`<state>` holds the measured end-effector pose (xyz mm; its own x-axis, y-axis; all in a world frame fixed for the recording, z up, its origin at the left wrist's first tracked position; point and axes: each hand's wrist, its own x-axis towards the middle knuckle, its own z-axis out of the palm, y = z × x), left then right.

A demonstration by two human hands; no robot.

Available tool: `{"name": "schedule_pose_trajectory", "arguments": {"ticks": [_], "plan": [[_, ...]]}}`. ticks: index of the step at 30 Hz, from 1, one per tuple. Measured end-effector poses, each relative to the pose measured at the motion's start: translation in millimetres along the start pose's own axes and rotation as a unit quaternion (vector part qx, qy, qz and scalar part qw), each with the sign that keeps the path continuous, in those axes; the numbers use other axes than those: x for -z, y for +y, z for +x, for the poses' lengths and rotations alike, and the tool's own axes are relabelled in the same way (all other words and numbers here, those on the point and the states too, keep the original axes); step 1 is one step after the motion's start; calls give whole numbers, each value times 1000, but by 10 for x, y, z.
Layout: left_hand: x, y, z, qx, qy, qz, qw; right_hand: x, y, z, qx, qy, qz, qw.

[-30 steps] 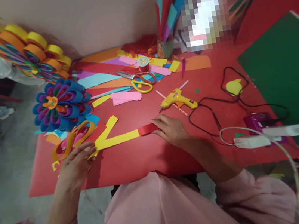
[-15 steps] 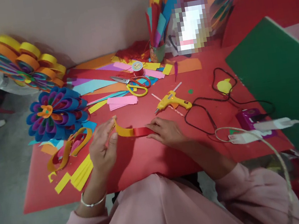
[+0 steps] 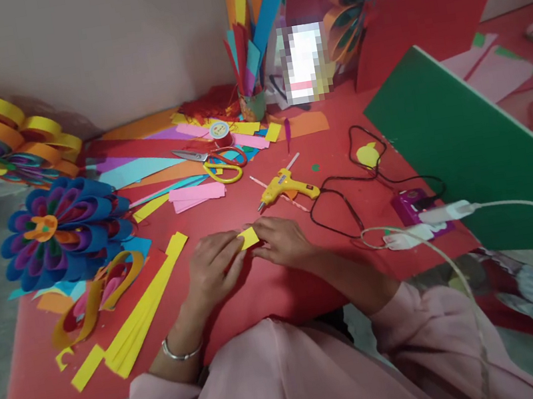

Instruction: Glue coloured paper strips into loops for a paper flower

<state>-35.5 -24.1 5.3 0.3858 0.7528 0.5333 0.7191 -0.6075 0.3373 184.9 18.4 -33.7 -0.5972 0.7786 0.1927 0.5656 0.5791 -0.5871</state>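
Between my two hands, just above the red table (image 3: 243, 304), is a paper strip (image 3: 248, 238) with a short yellow part showing. My left hand (image 3: 215, 261) pinches its left end, thumb below and fingers on top. My right hand (image 3: 280, 241) grips the other end; its fingers cover the rest of the strip. Right behind my hands lies a yellow glue gun (image 3: 287, 186) with its nozzle pointing left. To the left of my left hand, long yellow paper strips (image 3: 138, 314) lie fanned out beside a looped ochre strip (image 3: 76, 324).
A blue and purple paper flower (image 3: 65, 224) stands at the left. Scissors (image 3: 221, 166), a thread spool (image 3: 221, 134) and pink strips (image 3: 198, 195) lie farther back. On the right are a black cord (image 3: 347, 197), a purple power box (image 3: 410, 209) and a leaning green board (image 3: 481, 152).
My hands have come closer together. The strip was stretched between them with yellow and red parts showing; now only a short yellow part shows. The camera view has shifted to the right.
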Motion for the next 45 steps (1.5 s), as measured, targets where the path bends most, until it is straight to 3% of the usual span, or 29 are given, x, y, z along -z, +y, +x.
{"name": "schedule_pose_trajectory", "arguments": {"ticks": [5, 9, 12, 14, 17, 26, 37, 45], "plan": [[-69, -11, -46, -2, -40, 2, 999, 39, -2, 13, -31, 0, 27, 999], [-74, 2, -55, -17, -30, 2, 999, 220, 15, -54, -39, 1, 58, 998], [-68, 10, -49, -11, -34, -8, 999, 407, 88, -109, -44, 84, 20, 995], [-70, 9, -46, 3, -49, -13, 999, 512, 162, -111, -93, 159, -51, 982], [-79, 0, -46, 21, -66, -15, 997, 584, 279, -61, -176, 212, -171, 946], [-72, -19, -22, 38, -94, 10, 995, 430, 411, 35, -206, 163, -216, 940], [-86, -13, -18, 40, -106, 31, 993, 519, 480, -17, -199, 173, -167, 950], [-83, -45, -16, -10, -37, 17, 999, 605, 355, -88, -163, 172, -167, 957]]}}
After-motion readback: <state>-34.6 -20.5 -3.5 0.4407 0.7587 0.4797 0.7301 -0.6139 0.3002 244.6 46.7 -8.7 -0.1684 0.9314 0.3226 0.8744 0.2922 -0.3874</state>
